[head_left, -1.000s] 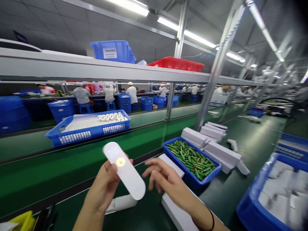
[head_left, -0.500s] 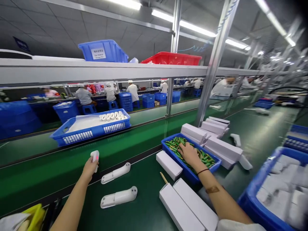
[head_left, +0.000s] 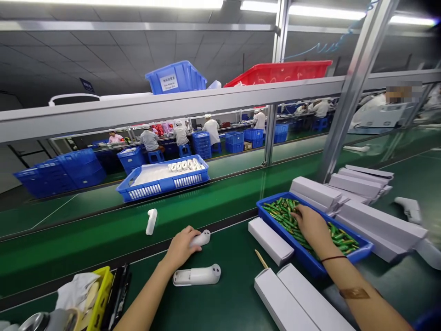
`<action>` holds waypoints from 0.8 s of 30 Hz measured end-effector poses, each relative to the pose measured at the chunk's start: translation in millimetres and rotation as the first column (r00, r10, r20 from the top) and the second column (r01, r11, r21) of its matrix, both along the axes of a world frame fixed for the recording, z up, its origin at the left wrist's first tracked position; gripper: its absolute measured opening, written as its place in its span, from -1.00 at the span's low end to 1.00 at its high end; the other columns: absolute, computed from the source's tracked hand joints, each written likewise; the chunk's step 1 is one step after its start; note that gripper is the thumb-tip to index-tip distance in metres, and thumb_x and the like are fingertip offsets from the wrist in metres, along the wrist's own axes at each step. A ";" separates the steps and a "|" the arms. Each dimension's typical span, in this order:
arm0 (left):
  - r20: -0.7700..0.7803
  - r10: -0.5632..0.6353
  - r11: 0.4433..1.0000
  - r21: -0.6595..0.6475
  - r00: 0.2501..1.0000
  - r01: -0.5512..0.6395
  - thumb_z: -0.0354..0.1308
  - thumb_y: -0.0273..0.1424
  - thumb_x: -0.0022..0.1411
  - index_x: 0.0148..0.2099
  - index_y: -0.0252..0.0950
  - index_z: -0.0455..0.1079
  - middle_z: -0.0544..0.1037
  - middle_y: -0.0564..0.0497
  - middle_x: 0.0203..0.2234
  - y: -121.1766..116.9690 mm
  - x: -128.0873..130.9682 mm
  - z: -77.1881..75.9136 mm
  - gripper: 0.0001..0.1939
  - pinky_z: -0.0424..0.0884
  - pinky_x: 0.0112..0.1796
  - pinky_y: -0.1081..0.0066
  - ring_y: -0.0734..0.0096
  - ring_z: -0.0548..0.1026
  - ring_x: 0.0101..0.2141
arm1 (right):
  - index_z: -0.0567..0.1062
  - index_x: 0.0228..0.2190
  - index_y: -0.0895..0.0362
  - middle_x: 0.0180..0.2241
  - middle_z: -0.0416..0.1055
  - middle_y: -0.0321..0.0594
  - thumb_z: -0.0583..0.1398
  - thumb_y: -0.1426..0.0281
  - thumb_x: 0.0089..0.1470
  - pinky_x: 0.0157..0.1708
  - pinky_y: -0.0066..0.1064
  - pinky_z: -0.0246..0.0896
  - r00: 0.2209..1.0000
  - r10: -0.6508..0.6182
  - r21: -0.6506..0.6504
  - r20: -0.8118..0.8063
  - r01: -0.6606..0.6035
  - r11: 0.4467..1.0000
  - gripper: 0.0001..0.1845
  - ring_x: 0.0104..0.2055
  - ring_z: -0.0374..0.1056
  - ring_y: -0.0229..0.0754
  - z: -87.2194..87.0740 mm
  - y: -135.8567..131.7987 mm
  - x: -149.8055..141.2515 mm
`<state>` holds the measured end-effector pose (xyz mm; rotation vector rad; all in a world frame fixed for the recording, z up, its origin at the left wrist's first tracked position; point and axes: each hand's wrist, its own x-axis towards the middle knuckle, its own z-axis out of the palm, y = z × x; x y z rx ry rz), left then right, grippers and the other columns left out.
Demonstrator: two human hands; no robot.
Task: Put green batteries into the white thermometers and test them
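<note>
My left hand [head_left: 183,247] is closed around a white handheld device [head_left: 202,238] on the green work surface; the device's rounded head with two dark round spots sticks out past the fingers. Just below lies a similar white device [head_left: 197,276], with an open slot at its left end. Another white device [head_left: 150,221] rests on the bright green belt. My right hand [head_left: 312,227] reaches into a blue tray [head_left: 310,271] of green batteries [head_left: 280,214]. Its fingers are bent and pinched at the pile, and their tips are partly hidden among the batteries.
White boxes [head_left: 270,241] lie beside the tray, with more stacked behind it [head_left: 379,225]. A thin wooden stick [head_left: 261,259] pokes out near the front boxes. A yellow bin [head_left: 103,294] stands at lower left. Across the belt sits a blue basket [head_left: 161,186]. A metal post [head_left: 347,101] rises behind.
My left hand has let go of one white device on the belt and moved right onto another. My right hand stays in the battery tray. The view has turned left.
</note>
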<state>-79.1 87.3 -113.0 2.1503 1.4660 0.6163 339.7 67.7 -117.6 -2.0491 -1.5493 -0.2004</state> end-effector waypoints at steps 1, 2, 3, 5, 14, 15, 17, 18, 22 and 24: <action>0.010 -0.009 1.000 -0.010 1.000 0.009 0.25 -0.40 -0.02 -0.10 -0.15 0.48 0.47 -0.01 -0.20 -3.6 2.9 -2.1 -0.64 0.27 -0.11 0.28 0.14 0.41 -0.15 | 0.48 -0.39 0.19 -0.31 0.48 0.01 0.11 0.43 0.06 -0.36 -0.29 0.14 0.999 0.002 -0.015 -0.033 -0.002 1.000 -0.85 -0.32 0.36 -0.01 -0.9 -0.6 0.3; 0.032 -0.006 1.000 -0.016 0.999 0.006 0.25 -0.44 -0.05 -0.10 -0.18 0.49 0.47 -0.03 -0.22 -5.6 4.5 -4.0 -0.63 0.26 -0.11 0.25 0.11 0.40 -0.14 | 0.48 -0.42 0.17 -0.35 0.48 -0.02 0.13 0.41 0.03 -0.41 -0.29 0.12 0.998 0.006 -0.034 -0.068 -0.009 0.999 -0.87 -0.36 0.36 -0.01 -1.6 -1.2 0.7; 0.063 0.002 1.000 -0.022 0.998 0.000 0.24 -0.46 -0.04 -0.11 -0.21 0.49 0.46 -0.05 -0.23 -6.5 5.1 -5.4 -0.64 0.25 -0.10 0.23 0.09 0.39 -0.12 | 0.49 -0.44 0.16 -0.38 0.48 -0.05 0.16 0.39 -0.01 -0.43 -0.29 0.11 0.994 0.013 -0.049 -0.105 -0.018 0.999 -0.88 -0.38 0.36 -0.01 -1.7 -1.7 1.5; 0.154 0.019 0.999 -0.039 0.988 -0.013 0.21 -0.45 -0.01 -0.12 -0.26 0.49 0.46 -0.09 -0.22 -7.1 5.5 -4.9 -0.68 0.25 -0.09 0.20 0.07 0.39 -0.12 | 0.49 -0.44 0.16 -0.41 0.48 -0.06 0.19 0.35 -0.06 -0.43 -0.28 0.13 0.981 0.022 -0.046 -0.192 -0.031 0.998 -0.86 -0.39 0.36 -0.01 0.2 -2.3 3.9; 0.888 0.273 0.950 -0.308 0.369 0.038 -0.12 -0.31 0.36 0.10 -0.40 0.24 0.49 -0.22 -0.13 -58.8 24.1 82.7 -0.63 0.43 -0.16 0.32 0.28 0.49 -0.19 | 0.46 -0.17 0.21 -0.56 0.35 -0.22 0.18 0.04 0.01 -0.58 -0.40 0.17 0.574 0.470 0.175 -0.670 -0.493 0.852 -0.48 -0.55 0.24 -0.23 94.0 -18.6 -62.1; 0.928 0.323 0.931 -0.347 0.186 0.115 -0.12 -0.38 0.35 0.06 -0.41 0.26 0.50 -0.20 -0.20 -67.4 25.7 95.1 -0.68 0.44 -0.22 0.37 0.35 0.49 -0.27 | 0.44 -0.14 0.19 -0.45 0.41 -0.17 0.25 0.08 -0.02 -0.58 -0.44 0.16 0.435 0.541 0.243 -0.720 -0.572 0.784 -0.49 -0.54 0.24 -0.27 110.7 -24.3 -82.9; 0.930 0.363 0.908 -0.340 -0.057 0.243 -0.13 -0.42 0.36 0.00 -0.39 0.31 0.47 -0.11 -0.32 -81.7 27.9 114.0 -0.73 0.40 -0.41 0.48 0.47 0.43 -0.44 | 0.38 -0.13 0.12 -0.34 0.45 -0.17 0.29 0.15 -0.02 -0.64 -0.51 0.11 0.197 0.645 0.378 -0.738 -0.671 0.638 -0.53 -0.60 0.21 -0.38 139.7 -37.7 -126.7; 0.925 0.361 0.906 -0.318 -0.119 0.278 -0.13 -0.39 0.37 -0.03 -0.38 0.32 0.44 -0.07 -0.36 -87.2 28.5 119.9 -0.73 0.34 -0.49 0.53 0.53 0.37 -0.50 | 0.37 -0.18 0.12 -0.36 0.45 -0.20 0.30 0.17 -0.02 -0.69 -0.55 0.03 0.126 0.659 0.401 -0.742 -0.705 0.585 -0.58 -0.65 0.18 -0.42 150.8 -45.1 -147.9; 0.924 0.335 0.895 -0.252 -0.183 0.367 -0.16 -0.23 0.38 -0.28 -0.41 0.37 0.31 0.03 -0.56 -100.3 30.9 126.2 -0.59 0.20 -0.59 0.60 0.61 0.19 -0.61 | 0.38 -0.28 0.13 -0.42 0.40 -0.26 0.25 0.24 0.06 -0.72 -0.57 0.07 -0.010 0.695 0.452 -0.719 -0.767 0.456 -0.74 -0.66 0.22 -0.41 168.8 -75.5 -213.3; 0.932 0.295 0.893 -0.191 -0.209 0.408 -0.19 -0.20 0.38 -0.39 -0.40 0.36 0.23 0.05 -0.62 -104.9 32.9 125.7 -0.53 0.29 -0.50 0.57 0.57 0.21 -0.59 | 0.41 -0.28 0.11 -0.42 0.40 -0.27 0.20 0.29 0.13 -0.64 -0.56 0.18 -0.016 0.765 0.508 -0.644 -0.756 0.413 -0.84 -0.58 0.27 -0.38 165.2 -87.3 -232.6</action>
